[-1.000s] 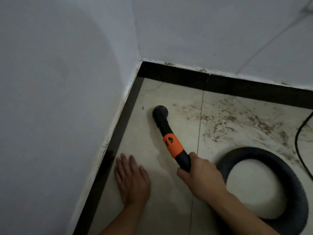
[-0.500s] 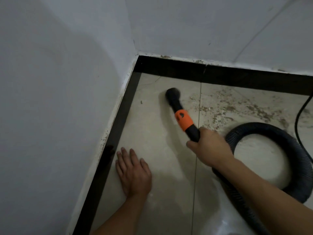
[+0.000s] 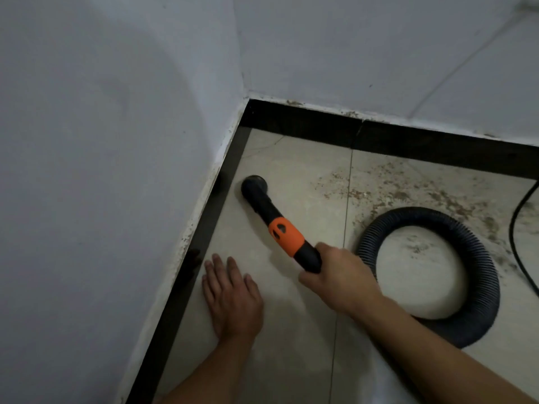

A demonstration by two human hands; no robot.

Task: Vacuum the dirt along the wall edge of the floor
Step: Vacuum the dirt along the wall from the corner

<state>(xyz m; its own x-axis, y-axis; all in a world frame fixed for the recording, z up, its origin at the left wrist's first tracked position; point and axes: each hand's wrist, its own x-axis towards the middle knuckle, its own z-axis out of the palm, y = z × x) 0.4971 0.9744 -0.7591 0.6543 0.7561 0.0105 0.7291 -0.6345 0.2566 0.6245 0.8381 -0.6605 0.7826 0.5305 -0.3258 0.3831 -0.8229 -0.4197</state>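
Observation:
My right hand point(image 3: 339, 281) grips the black vacuum nozzle point(image 3: 262, 204) just behind its orange collar point(image 3: 287, 234). The nozzle's round tip point(image 3: 253, 183) lies on the beige floor tile close to the black skirting point(image 3: 210, 217) of the left wall. My left hand point(image 3: 232, 295) rests flat on the floor, fingers straight, beside that skirting. Brown dirt point(image 3: 388, 191) is scattered over the tiles near the back wall, to the right of the tip. The ribbed black hose point(image 3: 478, 258) curls in a loop to the right of my right hand.
Two pale walls meet in a corner point(image 3: 246, 97) at the upper middle. Black skirting point(image 3: 408, 141) runs along the back wall. A thin black cable point(image 3: 516, 228) crosses the floor at the far right.
The nozzle tip has swung left, from near the tile joint by the dirt to beside the left wall's skirting. My left hand has stayed flat on the floor.

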